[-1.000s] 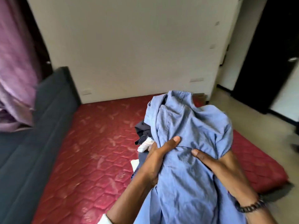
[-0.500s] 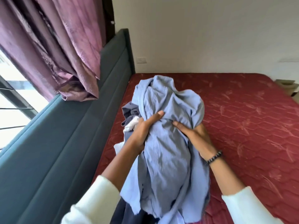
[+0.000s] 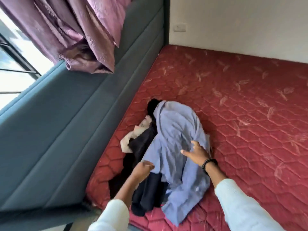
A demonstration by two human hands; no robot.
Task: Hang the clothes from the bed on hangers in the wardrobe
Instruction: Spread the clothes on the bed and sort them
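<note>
Red quilted mattress (image 3: 241, 114) with a pale leaf print fills the lower right of the view, a teal padded headboard (image 3: 66, 139) running along its 9 o'clock side and a purple curtain (image 3: 75, 30) bunched over a bright window at 11 o'clock; a white wall socket (image 3: 179, 27) sits on the plain wall at 1 o'clock, and no brand, label or readable writing shows anywhere. A heap of clothes lies on the bed close to the headboard: a blue shirt (image 3: 175, 130) on top, dark garments (image 3: 146, 189) spilling out toward 7 o'clock, and a cream piece (image 3: 133, 135) peeking out at its 9 o'clock edge. Half a second ago both hands clutched this bundle lifted above the mattress; now it rests on the bed and the grip is released. The right hand (image 3: 196, 152), a black bead bracelet (image 3: 208, 163) at its wrist, hovers at the shirt's 4 o'clock side with its fingers (image 3: 193, 144) spread and curved, tips at the cloth though contact is unclear. The left hand (image 3: 143, 169) sits at the shirt's 7 o'clock hem, fingers bunched at the fabric's edge; blur hides whether they pinch it. White sleeves cover both forearms
</note>
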